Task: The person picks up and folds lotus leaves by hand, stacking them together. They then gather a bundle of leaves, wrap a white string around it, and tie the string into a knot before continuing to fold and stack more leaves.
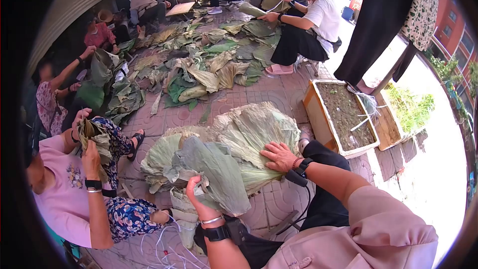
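Large dried leaves (254, 132) fan out in a stack before me, pale green and tan. My right hand (280, 157) lies on the stack's lower right part with its fingers spread. A grey-green folded leaf (211, 169) stands over the left part of the pile. My left hand (195, 189) is at its lower edge, thumb up; the other fingers are hidden behind the leaf. Below that hand, a rolled pale leaf bundle (184, 214) reaches down beside my knee.
A person in pink (69, 179) sits close at left holding leaves. More leaves (199, 74) cover the paving ahead, with seated people around them. A soil-filled box (343, 114) stands at right. White strips (162, 249) lie at lower left.
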Available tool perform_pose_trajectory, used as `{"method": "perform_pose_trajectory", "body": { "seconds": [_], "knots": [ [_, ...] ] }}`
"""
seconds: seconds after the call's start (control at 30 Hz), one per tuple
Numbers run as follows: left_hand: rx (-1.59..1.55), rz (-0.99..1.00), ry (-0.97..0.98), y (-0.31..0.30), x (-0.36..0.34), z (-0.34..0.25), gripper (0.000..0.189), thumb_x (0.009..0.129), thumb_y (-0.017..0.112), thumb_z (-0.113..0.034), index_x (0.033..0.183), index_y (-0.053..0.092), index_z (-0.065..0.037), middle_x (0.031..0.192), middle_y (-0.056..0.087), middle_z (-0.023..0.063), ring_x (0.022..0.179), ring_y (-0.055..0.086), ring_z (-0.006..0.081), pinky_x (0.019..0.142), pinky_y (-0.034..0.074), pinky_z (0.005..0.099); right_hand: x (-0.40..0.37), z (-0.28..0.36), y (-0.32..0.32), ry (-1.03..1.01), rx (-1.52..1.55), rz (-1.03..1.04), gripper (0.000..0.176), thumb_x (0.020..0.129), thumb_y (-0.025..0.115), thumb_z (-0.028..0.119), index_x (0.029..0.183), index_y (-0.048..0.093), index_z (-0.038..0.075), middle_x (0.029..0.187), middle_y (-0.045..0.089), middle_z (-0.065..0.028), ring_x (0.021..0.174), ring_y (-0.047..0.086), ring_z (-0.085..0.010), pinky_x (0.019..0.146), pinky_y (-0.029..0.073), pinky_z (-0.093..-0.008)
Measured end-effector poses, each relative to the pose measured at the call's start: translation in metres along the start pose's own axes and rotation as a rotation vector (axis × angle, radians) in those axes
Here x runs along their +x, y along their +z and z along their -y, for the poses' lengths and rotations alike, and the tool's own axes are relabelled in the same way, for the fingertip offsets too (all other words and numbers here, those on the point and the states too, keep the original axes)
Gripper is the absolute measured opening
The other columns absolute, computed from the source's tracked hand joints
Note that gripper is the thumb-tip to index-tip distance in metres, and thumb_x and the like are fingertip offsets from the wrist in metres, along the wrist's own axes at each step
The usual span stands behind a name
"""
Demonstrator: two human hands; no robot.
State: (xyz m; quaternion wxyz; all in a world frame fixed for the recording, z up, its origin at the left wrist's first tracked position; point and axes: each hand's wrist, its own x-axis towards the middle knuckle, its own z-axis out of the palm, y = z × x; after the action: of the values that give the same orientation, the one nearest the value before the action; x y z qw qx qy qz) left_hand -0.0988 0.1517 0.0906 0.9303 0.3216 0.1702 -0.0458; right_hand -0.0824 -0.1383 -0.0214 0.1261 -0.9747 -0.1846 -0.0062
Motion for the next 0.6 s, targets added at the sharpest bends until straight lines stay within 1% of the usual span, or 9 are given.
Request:
{"method": "perform_pose_trajectory", "body": {
  "seconds": [0.03,0.1,0.13,0.2,0.3,0.33,0.43,0.5,0.6],
  "knots": [
    [-0.028,-0.022,-0.018,0.004,-0.003,-0.002,0.026,0.079,0.051,-0.026,0.088,0.06,-0.004,0.087,0.062,0.0039,0.078,0.058,0.0163,0.072,0.045,0.0272,0.003,-0.004,-0.002,-0.002,-0.002,0.0,0.046,0.088,0.047,0.037,0.127,0.046,0.012,0.129,0.042,-0.0147,0.125,0.033,-0.0331,0.101,0.026,-0.0462],
    [-0.008,-0.004,-0.01,-0.003,0.0,0.001,0.026,0.079,0.051,-0.027,0.089,0.06,-0.004,0.087,0.062,0.0037,0.078,0.058,0.0163,0.073,0.045,0.0274,0.018,-0.006,-0.022,0.176,0.341,-0.038,0.045,0.087,0.048,0.039,0.12,0.052,0.009,0.124,0.049,-0.0142,0.119,0.041,-0.0329,0.098,0.031,-0.042],
    [0.011,0.02,0.0,-0.006,0.002,0.0,0.026,0.079,0.051,-0.027,0.089,0.06,-0.005,0.087,0.062,0.0035,0.079,0.058,0.0162,0.073,0.045,0.0276,0.025,-0.003,-0.033,0.167,0.345,-0.029,0.045,0.087,0.048,0.039,0.12,0.052,0.009,0.124,0.049,-0.0142,0.119,0.041,-0.0329,0.098,0.031,-0.042],
    [0.001,-0.02,-0.031,-0.002,-0.001,-0.001,0.027,0.08,0.051,-0.028,0.09,0.061,-0.005,0.087,0.062,0.0033,0.08,0.058,0.0161,0.074,0.045,0.0277,0.029,0.027,-0.067,0.242,0.496,-0.214,0.042,0.087,0.05,0.037,0.112,0.057,0.004,0.115,0.056,-0.0137,0.11,0.049,-0.0298,0.092,0.038,-0.0351],
    [-0.01,0.024,0.03,-0.001,-0.004,0.002,0.025,0.079,0.054,-0.029,0.089,0.06,-0.006,0.089,0.062,0.0031,0.081,0.058,0.016,0.076,0.046,0.0281,0.031,0.077,-0.093,0.325,1.151,0.099,0.047,0.091,0.047,0.043,0.111,0.057,0.001,0.105,0.057,-0.0064,0.1,0.051,-0.0178,0.085,0.042,-0.0302],
    [-0.027,0.018,0.035,-0.003,-0.008,0.003,0.025,0.08,0.054,-0.028,0.09,0.061,-0.006,0.09,0.062,0.0036,0.082,0.058,0.016,0.077,0.046,0.0283,0.031,0.09,-0.103,0.297,1.229,0.249,0.048,0.094,0.043,0.041,0.121,0.051,0.002,0.115,0.054,-0.0056,0.104,0.051,-0.016,0.089,0.041,-0.0297],
    [-0.005,0.093,-0.013,-0.007,-0.004,0.002,0.024,0.08,0.054,-0.025,0.089,0.061,-0.004,0.088,0.063,0.0047,0.08,0.059,0.0165,0.075,0.047,0.0285,0.034,0.108,-0.079,0.291,1.452,0.29,0.051,0.094,0.042,0.043,0.127,0.045,0.004,0.121,0.052,-0.006,0.107,0.051,-0.0168,0.091,0.04,-0.0321],
    [-0.033,0.143,-0.113,-0.004,0.001,-0.001,0.024,0.08,0.054,-0.023,0.088,0.062,-0.002,0.084,0.064,0.0056,0.076,0.06,0.0171,0.071,0.048,0.028,0.043,0.127,-0.086,0.267,1.82,0.326,0.055,0.092,0.043,0.048,0.128,0.044,0.006,0.123,0.05,-0.0065,0.109,0.05,-0.0189,0.092,0.04,-0.0351],
    [-0.031,0.148,-0.095,-0.011,0.005,0.002,0.023,0.079,0.054,-0.021,0.087,0.062,-0.001,0.082,0.064,0.0064,0.072,0.06,0.0178,0.069,0.049,0.0279,0.047,0.137,-0.081,0.293,2.091,0.352,0.054,0.093,0.041,0.046,0.128,0.041,0.006,0.129,0.047,-0.0082,0.117,0.047,-0.0209,0.097,0.038,-0.0392]
  ]
}}
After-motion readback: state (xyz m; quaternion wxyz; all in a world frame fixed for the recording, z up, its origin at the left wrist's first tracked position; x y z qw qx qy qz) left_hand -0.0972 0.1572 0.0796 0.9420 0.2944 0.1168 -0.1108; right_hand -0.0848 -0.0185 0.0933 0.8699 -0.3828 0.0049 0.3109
